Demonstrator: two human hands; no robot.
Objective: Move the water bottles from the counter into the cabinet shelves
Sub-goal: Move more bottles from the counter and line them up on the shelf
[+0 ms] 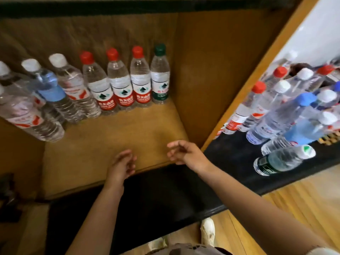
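Several water bottles stand in a row along the back of the wooden cabinet shelf [128, 137]: a green-capped bottle [160, 76] at the right end, red-capped bottles [140, 78] beside it, white-capped ones [71, 83] further left. More bottles crowd the black counter [235, 155] at the right, among them a blue-capped bottle [281, 118] and a green-labelled bottle [281, 160] nearest the counter's edge. My left hand [122, 165] and my right hand [184, 153] hover over the shelf's front edge, fingers loosely curled, both holding nothing.
A wooden side panel [257, 74] separates the shelf from the counter. A black ledge [165, 196] runs below the shelf's front. Wooden floor [294, 203] and my shoes [207, 230] show at the bottom. The front half of the shelf is bare wood.
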